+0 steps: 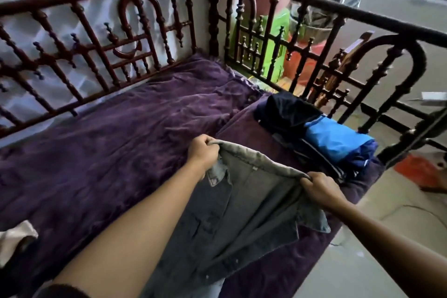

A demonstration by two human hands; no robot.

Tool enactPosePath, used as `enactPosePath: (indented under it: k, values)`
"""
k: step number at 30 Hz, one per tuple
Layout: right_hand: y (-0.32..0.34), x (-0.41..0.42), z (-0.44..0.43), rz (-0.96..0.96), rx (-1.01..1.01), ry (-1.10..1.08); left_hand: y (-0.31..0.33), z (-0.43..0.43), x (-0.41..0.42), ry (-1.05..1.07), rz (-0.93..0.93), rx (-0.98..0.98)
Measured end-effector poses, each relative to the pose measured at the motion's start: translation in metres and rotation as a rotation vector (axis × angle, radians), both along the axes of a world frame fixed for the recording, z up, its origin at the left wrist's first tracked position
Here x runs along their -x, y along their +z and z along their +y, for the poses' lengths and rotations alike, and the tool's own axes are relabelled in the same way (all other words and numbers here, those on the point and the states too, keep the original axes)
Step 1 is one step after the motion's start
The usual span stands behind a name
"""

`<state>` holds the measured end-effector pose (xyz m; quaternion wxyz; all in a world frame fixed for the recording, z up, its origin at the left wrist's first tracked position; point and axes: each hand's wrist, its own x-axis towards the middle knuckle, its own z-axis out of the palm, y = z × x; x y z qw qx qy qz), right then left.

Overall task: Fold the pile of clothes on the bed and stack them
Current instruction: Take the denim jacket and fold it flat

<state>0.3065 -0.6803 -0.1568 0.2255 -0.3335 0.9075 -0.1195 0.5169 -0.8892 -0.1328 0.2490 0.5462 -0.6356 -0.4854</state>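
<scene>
A grey denim shirt [244, 220] with buttons hangs in front of me over the near part of the bed [116, 143]. My left hand [203, 152] grips the left end of its top edge. My right hand [319, 189] pinches the right end of that same edge. The edge stretches taut between both fists. To the right, by the footboard, stands a stack of folded clothes [321, 138], dark navy on top with a bright blue piece beside it.
A purple velvety cover lies over the bed. Dark turned-wood railings [135, 38] fence the far side and the right end. A pale cloth [17, 239] lies at the left edge. Beyond the rails stand a green bag [273, 38] and red items on the floor.
</scene>
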Motion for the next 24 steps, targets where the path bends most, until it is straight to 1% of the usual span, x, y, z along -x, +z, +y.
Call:
enactPosePath:
  k: [4,7,10,12,15,17,21,24]
  values:
    - [-0.077,0.074,-0.016,-0.136,-0.08,-0.077,-0.055,0.003,0.075,-0.012,-0.075,-0.049]
    - [-0.134,0.119,-0.026,-0.189,-0.19,-0.082,-0.102,0.008,0.125,-0.027,-0.108,-0.13]
    - [-0.188,0.155,-0.031,-0.222,-0.312,-0.03,-0.155,0.015,0.164,-0.077,-0.14,-0.278]
    - [-0.208,0.167,-0.037,-0.234,-0.41,0.023,-0.181,0.023,0.165,-0.102,-0.164,-0.383]
    - [-0.216,0.17,-0.056,-0.164,-0.519,0.151,-0.204,0.033,0.136,-0.053,-0.287,-0.428]
    - [-0.215,0.166,-0.079,-0.049,-0.503,0.29,-0.211,0.037,0.102,0.03,-0.353,-0.451]
    - [-0.206,0.131,-0.142,0.1,-0.264,0.574,-0.219,0.043,0.021,0.228,-0.527,-0.526]
    - [-0.213,0.087,-0.194,0.141,-0.105,0.778,-0.228,0.047,-0.041,0.343,-0.646,-0.527]
